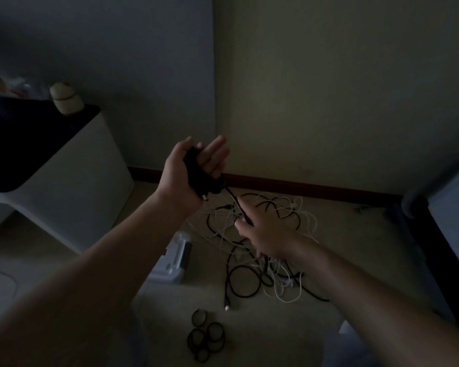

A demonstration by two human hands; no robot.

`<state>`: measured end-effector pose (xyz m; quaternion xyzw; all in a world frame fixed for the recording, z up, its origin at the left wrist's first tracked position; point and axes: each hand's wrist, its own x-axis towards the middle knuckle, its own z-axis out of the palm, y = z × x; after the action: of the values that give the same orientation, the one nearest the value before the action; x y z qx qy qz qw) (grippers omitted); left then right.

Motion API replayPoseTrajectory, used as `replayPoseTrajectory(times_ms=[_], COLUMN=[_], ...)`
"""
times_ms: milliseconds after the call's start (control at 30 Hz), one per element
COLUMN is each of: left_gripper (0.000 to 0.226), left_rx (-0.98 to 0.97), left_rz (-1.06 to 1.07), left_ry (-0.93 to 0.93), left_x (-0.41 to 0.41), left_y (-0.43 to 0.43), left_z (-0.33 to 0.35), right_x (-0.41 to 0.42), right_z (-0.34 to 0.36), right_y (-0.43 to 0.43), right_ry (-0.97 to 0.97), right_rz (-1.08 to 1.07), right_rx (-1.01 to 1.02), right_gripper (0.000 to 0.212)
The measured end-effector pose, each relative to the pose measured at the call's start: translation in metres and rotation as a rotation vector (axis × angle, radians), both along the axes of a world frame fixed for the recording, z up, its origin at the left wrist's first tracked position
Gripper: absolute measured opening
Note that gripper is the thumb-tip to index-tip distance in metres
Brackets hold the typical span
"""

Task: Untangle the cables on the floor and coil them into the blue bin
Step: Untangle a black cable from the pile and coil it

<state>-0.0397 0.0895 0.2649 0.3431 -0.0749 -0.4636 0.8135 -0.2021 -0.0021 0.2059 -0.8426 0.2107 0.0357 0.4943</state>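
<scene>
Head view: left hand (182, 172), fingers nearly straight, acts as spool for the black coil (199, 176); right hand (268, 239) pinches its cable (236, 205) taut above the floor tangle (284, 287).

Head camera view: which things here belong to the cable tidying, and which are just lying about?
Job in hand: black cable, coiled in the left hand, its strand pinched by the right hand; cable tangle on the floor; black rings, possibly ties.

Lying about: white cabinet; round object on it; pale container, too dim to tell whether it is the bin.
</scene>
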Motion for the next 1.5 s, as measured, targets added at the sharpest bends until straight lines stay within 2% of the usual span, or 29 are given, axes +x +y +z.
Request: replayPoseTrajectory(times_ms=[67, 133, 200, 233, 300, 367, 433, 467, 533, 633, 700, 767, 833, 933, 1033, 1100, 1167, 1267, 1367, 1433, 1500], left_gripper=[0.024, 0.024, 0.024, 0.025, 0.026, 0.025, 0.024, 0.023, 0.023, 0.025, 0.026, 0.026, 0.031, 0.061, 0.055, 0.053, 0.050, 0.040, 0.041, 0.067, 0.094], left_rx=[0.013, 0.037, 0.066, 0.083, 0.120, 0.129, 0.124, 0.131, 0.171, 0.273, 0.335, 0.426, 0.512, 0.663, 0.871, 0.932, 0.966, 0.762, 0.629, 0.583, 0.524], left_rz=[0.004, 0.006, -0.019, -0.033, -0.050, -0.034, 0.011, 0.031, 0.061, 0.118, 0.157, 0.152, 0.103, 0.081, 0.091, 0.024, -0.093, -0.318, -0.449, -0.544, -0.647], left_ry=[-0.010, -0.021, -0.050, -0.078, -0.137, -0.163, -0.171, -0.183, -0.226, -0.348, -0.496, -0.740, -0.928, -1.074, -1.334, -1.409, -1.478, -1.375, -1.157, -0.962, -0.832], left_x=[0.004, 0.006, 0.005, 0.004, 0.000, -0.001, 0.002, 0.004, 0.004, 0.001, -0.006, -0.011, -0.011, -0.005, -0.001, -0.001, -0.001, 0.000, -0.009, -0.018, -0.023], left_y=[-0.001, -0.001, -0.002, -0.002, -0.006, -0.008, -0.008, -0.007, -0.006, -0.009, -0.011, -0.012, -0.011, -0.012, -0.010, -0.009, -0.008, -0.005, -0.002, -0.002, -0.002], left_z=[0.000, 0.000, -0.002, -0.004, -0.008, -0.007, -0.005, -0.005, -0.005, -0.010, -0.009, -0.010, -0.014, -0.025, -0.029, -0.029, -0.029, -0.032, -0.027, -0.022, -0.019], right_x=[0.001, 0.001, 0.002, 0.002, 0.003, 0.003, 0.000, -0.001, 0.002, 0.009, 0.009, 0.009, 0.012, 0.011, 0.007, 0.005, 0.003, 0.003, 0.002, 0.001, 0.000], right_z=[-0.001, -0.001, 0.001, 0.003, 0.008, 0.015, 0.018, 0.018, 0.015, 0.022, 0.029, 0.033, 0.035, 0.042, 0.052, 0.058, 0.059, 0.057, 0.052, 0.053, 0.053], right_y=[0.006, 0.010, 0.015, 0.016, 0.017, 0.016, 0.016, 0.016, 0.017, 0.013, 0.010, 0.012, 0.014, 0.011, 0.002, -0.004, -0.009, -0.017, -0.029, -0.036, -0.040], right_ry=[0.010, -0.017, -0.104, -0.164, -0.233, -0.233, -0.153, -0.100, -0.035, -0.078, -0.116, -0.121, -0.073, 0.025, 0.019, -0.019, -0.066, -0.214, -0.368, -0.403, -0.429], right_rz=[0.034, 0.043, 0.030, -0.011, -0.162, -0.264, -0.226, -0.182, -0.142, -0.116, -0.083, -0.116, -0.244, -0.272, -0.221, -0.185, -0.124, -0.136, -0.286, -0.359, -0.357], right_rx=[-0.091, -0.177, -0.201, -0.143, 0.100, 0.452, 0.666, 0.696, 0.617, 0.410, 0.324, 0.374, 0.505, 0.646, 0.690, 0.571, 0.324, -0.067, -0.224, -0.309, -0.315], right_gripper=[0.068, 0.061, 0.030, 0.016, 0.018, 0.015, 0.025, 0.034, 0.044, 0.027, 0.019, 0.021, 0.030, 0.029, 0.023, 0.023, 0.024, 0.014, 0.032, 0.045, 0.047])
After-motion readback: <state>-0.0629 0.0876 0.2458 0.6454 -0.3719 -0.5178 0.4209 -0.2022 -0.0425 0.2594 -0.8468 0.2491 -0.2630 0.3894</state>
